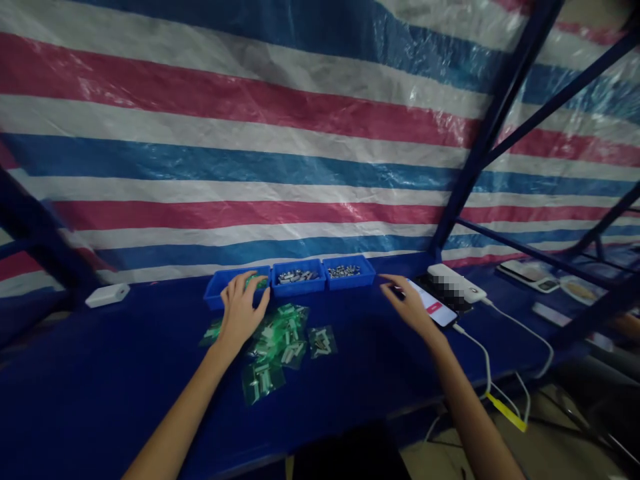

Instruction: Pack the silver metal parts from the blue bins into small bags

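My left hand [241, 309] lies with fingers spread over the left blue tray [215, 290], fingertips near the green pieces inside it. Just below it a heap of small green plastic bags [280, 337] holding metal parts rests on the blue table [125, 373]. My right hand [407, 300] reaches out flat, fingers stretched, touching the left edge of a phone [436, 308] with a lit screen. Two more blue trays, the middle one [299, 277] and the right one [349, 271], hold silvery metal parts.
A white power bank [457, 282] lies behind the phone with white cables [493, 363] running off the table edge. A small white box [107, 294] sits at the left. Dark blue shelf posts [487, 127] and a striped tarp [280, 133] stand behind. Scales and other devices [531, 275] lie at the right.
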A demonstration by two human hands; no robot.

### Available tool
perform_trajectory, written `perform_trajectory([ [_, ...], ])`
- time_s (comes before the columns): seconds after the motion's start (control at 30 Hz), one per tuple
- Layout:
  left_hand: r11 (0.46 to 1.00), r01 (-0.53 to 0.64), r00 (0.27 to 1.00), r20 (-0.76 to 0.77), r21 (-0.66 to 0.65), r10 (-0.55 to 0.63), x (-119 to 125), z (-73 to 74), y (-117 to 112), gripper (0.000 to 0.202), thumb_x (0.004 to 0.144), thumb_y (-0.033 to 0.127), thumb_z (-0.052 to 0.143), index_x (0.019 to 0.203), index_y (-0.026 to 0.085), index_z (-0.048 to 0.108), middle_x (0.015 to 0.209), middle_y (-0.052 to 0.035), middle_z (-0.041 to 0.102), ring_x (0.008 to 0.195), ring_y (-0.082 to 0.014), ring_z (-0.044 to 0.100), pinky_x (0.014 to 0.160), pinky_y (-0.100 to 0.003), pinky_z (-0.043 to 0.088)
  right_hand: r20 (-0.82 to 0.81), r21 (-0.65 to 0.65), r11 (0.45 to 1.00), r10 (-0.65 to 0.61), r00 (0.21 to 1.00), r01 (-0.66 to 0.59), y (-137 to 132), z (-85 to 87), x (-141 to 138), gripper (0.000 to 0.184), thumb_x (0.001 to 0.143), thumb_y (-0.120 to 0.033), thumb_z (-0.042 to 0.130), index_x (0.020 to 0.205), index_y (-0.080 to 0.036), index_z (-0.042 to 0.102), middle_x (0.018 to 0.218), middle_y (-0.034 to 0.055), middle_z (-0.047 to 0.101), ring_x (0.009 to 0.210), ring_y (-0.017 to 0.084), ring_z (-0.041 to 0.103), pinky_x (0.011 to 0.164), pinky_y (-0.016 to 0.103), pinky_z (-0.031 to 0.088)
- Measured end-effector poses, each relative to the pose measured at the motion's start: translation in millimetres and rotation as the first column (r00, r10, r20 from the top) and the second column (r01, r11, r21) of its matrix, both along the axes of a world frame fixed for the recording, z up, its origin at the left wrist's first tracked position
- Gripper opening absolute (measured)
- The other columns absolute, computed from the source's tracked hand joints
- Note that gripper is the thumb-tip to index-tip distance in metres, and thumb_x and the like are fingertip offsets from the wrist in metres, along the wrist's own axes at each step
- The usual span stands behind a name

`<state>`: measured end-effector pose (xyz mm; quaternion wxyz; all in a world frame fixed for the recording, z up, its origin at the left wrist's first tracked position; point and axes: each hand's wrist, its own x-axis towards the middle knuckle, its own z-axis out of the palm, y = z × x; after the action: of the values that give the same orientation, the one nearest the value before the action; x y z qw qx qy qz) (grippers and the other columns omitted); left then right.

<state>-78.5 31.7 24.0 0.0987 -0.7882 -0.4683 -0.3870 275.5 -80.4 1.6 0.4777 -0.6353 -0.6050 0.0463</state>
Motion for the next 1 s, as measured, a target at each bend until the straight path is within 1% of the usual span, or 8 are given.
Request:
perform_trajectory([
  [0.13, 0.976, 0.219, 0.976, 0.007, 0.003, -0.219, 25, 13.7, -58, 0.022, 0.085, 0.033, 0.044, 0.101, 0.028, 0.06, 0.118, -0.0062, 0.055, 0.118, -0.0266, 0.042, 0.097, -0.047, 0.033, 0.069, -0.065, 0.865, -0.494, 0.867, 0.498, -41, -25.4, 86, 0.057, 0.083, -0.054, 0.039, 0.129, -0.021, 0.043, 0.125, 0.0133, 0.055, 0.119, 0.03, 0.047, 0.1, 0.054, 0.03],
  [0.2, 0.915, 0.393, 0.915, -0.062, -0.097, -0.399, 42, 12.8, -93, 0.022, 0.085, 0.034, 0.045, 0.102, 0.031, 0.06, 0.123, -0.0032, 0.054, 0.123, -0.0255, 0.038, 0.1, -0.047, 0.032, 0.1, -0.154, 0.793, -0.581, 0.808, 0.589, -53, -41.2, 114, 0.061, 0.083, -0.056, 0.035, 0.134, -0.023, 0.036, 0.127, 0.0132, 0.054, 0.123, 0.031, 0.044, 0.103, 0.058, 0.022],
  [0.33, 0.582, 0.657, 0.566, -0.197, -0.48, -0.801, 86, -14.8, -151, 0.05, 0.084, 0.05, 0.046, 0.131, 0.036, 0.039, 0.144, 0.0017, 0.036, 0.134, -0.0239, 0.027, 0.106, -0.046, 0.03, 0.084, -0.301, 0.77, -0.566, 0.82, 0.563, -62, -57.6, 136, 0.062, 0.083, -0.057, 0.029, 0.134, -0.023, 0.035, 0.116, 0.0109, 0.062, 0.123, 0.03, 0.045, 0.104, 0.064, 0.01],
  [0.4, 0.494, 0.665, 0.49, -0.172, -0.56, -0.855, 110, -36.6, -166, 0.072, 0.079, 0.061, 0.047, 0.141, 0.036, 0.022, 0.15, 0.0001, 0.023, 0.137, -0.0258, 0.017, 0.108, -0.047, 0.027, 0.013, -0.292, 0.799, -0.547, 0.837, 0.526, -64, -58.0, 143, 0.062, 0.084, -0.058, 0.026, 0.134, -0.024, 0.036, 0.12, 0.0108, 0.059, 0.122, 0.029, 0.046, 0.106, 0.059, 0.016],
  [0.5, 0.542, 0.626, 0.548, -0.178, -0.56, -0.817, 139, -61.3, -174, 0.091, 0.073, 0.062, 0.055, 0.144, 0.032, 0.005, 0.153, -0.0055, 0.003, 0.139, -0.0296, 0.005, 0.111, -0.051, 0.018, -0.113, -0.147, 0.892, -0.445, 0.889, 0.428, -70, -57.7, 159, 0.062, 0.084, -0.058, 0.027, 0.134, -0.023, 0.037, 0.131, 0.01, 0.051, 0.123, 0.025, 0.045, 0.105, 0.044, 0.031],
  [0.63, 0.57, 0.602, 0.574, -0.193, -0.559, -0.796, 154, -63.1, -174, 0.108, 0.065, 0.065, 0.061, 0.144, 0.031, -0.004, 0.152, -0.008, -0.011, 0.138, -0.0339, -0.002, 0.111, -0.057, 0.008, -0.101, -0.042, 0.916, -0.4, 0.911, 0.398, -78, -62.9, 178, 0.058, 0.084, -0.057, 0.029, 0.121, -0.02, 0.055, 0.131, 0.0085, 0.052, 0.124, 0.024, 0.043, 0.105, 0.04, 0.031],
  [0.87, 0.601, 0.537, 0.589, -0.247, -0.592, -0.769, 159, -45.7, -178, 0.111, 0.063, 0.049, 0.071, 0.143, 0.035, -0.005, 0.151, -0.0089, -0.011, 0.136, -0.0395, -0.003, 0.104, -0.068, 0.003, 0.168, -0.019, 0.704, -0.698, 0.696, 0.71, -84, -60.0, 165, 0.044, 0.083, -0.045, 0.035, 0.085, -0.022, 0.072, 0.127, 0.007, 0.055, 0.121, 0.03, 0.042, 0.1, 0.055, 0.025],
  [1.0, 0.64, 0.507, 0.62, -0.271, -0.578, -0.736, 162, -47.5, -179, 0.111, 0.062, 0.046, 0.072, 0.143, 0.036, -0.003, 0.151, -0.0093, -0.011, 0.136, -0.0413, -0.003, 0.103, -0.069, 0.0, 0.215, 0.048, 0.673, -0.729, 0.65, 0.738, -85, -59.7, 162, 0.038, 0.081, -0.035, 0.039, 0.069, -0.02, 0.071, 0.12, 0.0086, 0.06, 0.119, 0.028, 0.043, 0.1, 0.052, 0.022],
])
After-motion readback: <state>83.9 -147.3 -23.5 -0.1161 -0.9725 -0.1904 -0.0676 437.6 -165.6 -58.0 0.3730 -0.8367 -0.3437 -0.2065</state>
